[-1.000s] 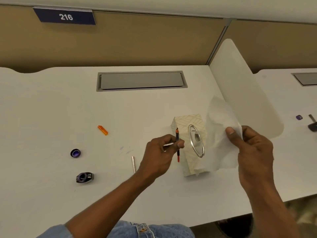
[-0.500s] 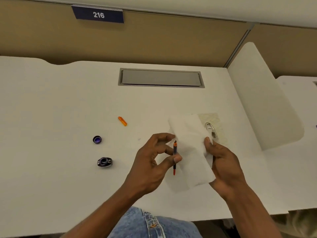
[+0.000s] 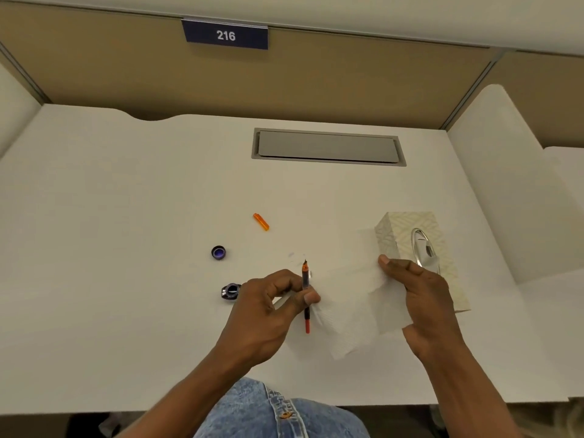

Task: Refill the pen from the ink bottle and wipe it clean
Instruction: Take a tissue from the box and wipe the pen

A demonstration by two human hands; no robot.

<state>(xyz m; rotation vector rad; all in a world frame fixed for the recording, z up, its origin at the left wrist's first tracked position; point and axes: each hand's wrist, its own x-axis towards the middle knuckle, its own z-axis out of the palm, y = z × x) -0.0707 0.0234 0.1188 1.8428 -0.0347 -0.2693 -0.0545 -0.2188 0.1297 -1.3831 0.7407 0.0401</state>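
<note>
**Pen up, tissue ready for the wipe**

Head view, the only one: the left hand [image 3: 271, 306] has the pen [image 3: 306, 295] pinched between thumb and fingers around mid-barrel, nib end pointing away from the person, red tail toward them. Held that way, the inky front section stands clear of the fingers and open to a wipe. The right hand [image 3: 417, 298] is closed on a white tissue [image 3: 354, 314], thumb on its far edge, the sheet spread out leftward so its loose edge lies just beside the pen, possibly touching the barrel below the thumb; against the white desk [image 3: 126, 279] that's hard to call. The hands are apart, tissue bridging most of the gap.

The tissue box [image 3: 407, 229] sits right behind the right hand, within easy reach. Off to the left, the ink bottle [image 3: 231, 291] stands open just beside the left hand, its purple cap [image 3: 218, 252] parked further back, both out of the wiping zone. The orange pen cap [image 3: 261, 221] lies on its own further back still. Faint smudges mark the desk just beyond the nib.

Judging by the open bottle and the tissue in hand, filling looks finished and the wiping step is the one in hand; wrapping the tissue around the nib end comes next
</note>
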